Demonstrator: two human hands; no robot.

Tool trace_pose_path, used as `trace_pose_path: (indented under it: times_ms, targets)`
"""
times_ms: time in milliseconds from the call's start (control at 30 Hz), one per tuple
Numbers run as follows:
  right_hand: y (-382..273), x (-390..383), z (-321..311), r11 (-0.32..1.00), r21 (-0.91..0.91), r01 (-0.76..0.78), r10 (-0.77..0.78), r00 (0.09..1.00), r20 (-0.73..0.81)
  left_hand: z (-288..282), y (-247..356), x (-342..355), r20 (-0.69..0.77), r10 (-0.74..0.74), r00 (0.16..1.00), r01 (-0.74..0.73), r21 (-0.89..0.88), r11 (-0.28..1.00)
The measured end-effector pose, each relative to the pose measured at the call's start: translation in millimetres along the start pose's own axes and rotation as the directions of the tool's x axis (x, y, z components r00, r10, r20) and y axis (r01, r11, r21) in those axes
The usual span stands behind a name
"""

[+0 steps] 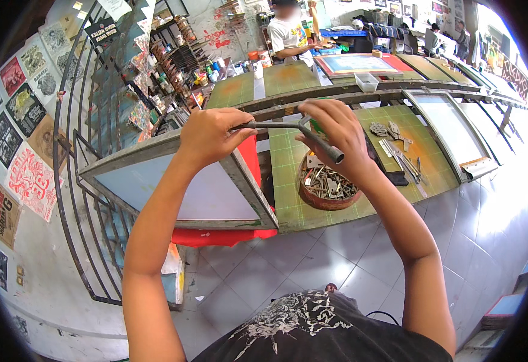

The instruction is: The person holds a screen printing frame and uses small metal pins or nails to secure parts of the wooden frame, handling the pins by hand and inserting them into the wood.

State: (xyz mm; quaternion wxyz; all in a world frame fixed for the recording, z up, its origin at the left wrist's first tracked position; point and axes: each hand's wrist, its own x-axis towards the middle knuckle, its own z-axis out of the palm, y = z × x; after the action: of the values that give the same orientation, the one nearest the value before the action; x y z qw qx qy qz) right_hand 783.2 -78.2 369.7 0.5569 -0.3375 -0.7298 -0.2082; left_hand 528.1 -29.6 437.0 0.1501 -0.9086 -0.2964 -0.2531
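Both hands are raised over the worktable, holding an L-shaped socket wrench (276, 125) of dark metal between them. My left hand (212, 134) pinches the end of its long arm. My right hand (338, 127) is curled around the bend, and the short arm points down toward me with its hollow socket end showing. Just below my right hand stands a round reddish-brown tub (324, 203) full of loose bolts and screws. A wood-framed screen (215, 190) lies tilted on the left, partly behind my left forearm, with red cloth (227, 237) under it.
Right of the tub, several metal hand tools (406, 161) and grey metal pieces (390, 129) lie on the green gridded tabletop (354, 218). Another framed screen (451, 130) rests farther right. Curved metal railing (64, 199) runs along the left. A person (288, 36) stands beyond the tables.
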Motion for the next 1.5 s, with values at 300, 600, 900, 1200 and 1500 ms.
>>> trace_pose_path:
  times_ms: [300,600,900,1200,1500]
  targets:
    - [2,22,13,-0.153,0.441,-0.885,0.454,0.333,0.826,-2,1,3,0.003,0.051,0.999,-0.051,0.035,0.998]
    - [-6,-18,-13,0.926,0.150,-0.347,0.316,0.928,0.197,5,-3,0,-0.042,0.072,0.997,-0.071,0.020,0.997]
    - [7,7,12,0.725,0.312,-0.614,0.472,0.773,0.424,0,1,-2,0.019,0.048,0.999,-0.049,0.054,0.997]
    - [-4,0,-9,0.526,0.314,-0.790,0.562,0.600,0.569,3,0,-2,0.011,0.014,1.000,-0.014,0.063,0.998]
    - [4,3,5,0.998,-0.026,0.058,-0.056,0.995,0.083,9,-6,-2,-0.078,0.100,0.992,-0.095,0.067,0.993]
